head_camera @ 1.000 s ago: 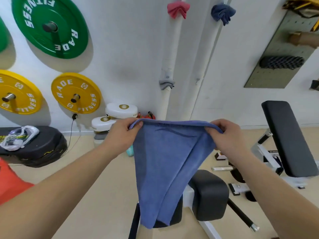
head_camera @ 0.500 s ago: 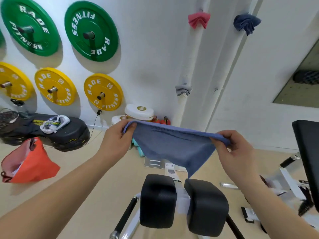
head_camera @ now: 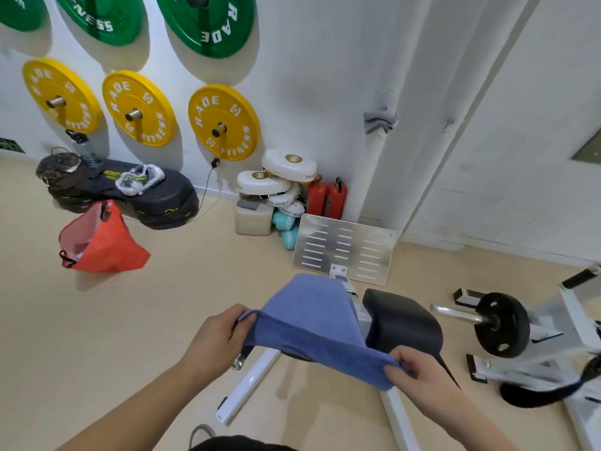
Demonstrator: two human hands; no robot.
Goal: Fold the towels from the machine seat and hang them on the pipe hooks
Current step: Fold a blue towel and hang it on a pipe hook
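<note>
Blue towel (head_camera: 312,323) hangs spread between my hands, just left of the machine's black pad (head_camera: 403,323). My left hand (head_camera: 214,340) pinches one corner, farther left of the pad; my right hand (head_camera: 419,375) pinches the other, in front of it. I judge a slack pinch could drop a corner, skewing the fold before the pipe hook (head_camera: 449,122), well beyond the pad.

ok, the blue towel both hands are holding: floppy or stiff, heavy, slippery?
Likely floppy: the blue terry cloth towel sags along its held edge between the left hand and right hand, and the rest drapes in a soft curve. Probably light, since pinches at two corners carry it. Its napped surface suggests it won't slip easily.
</note>
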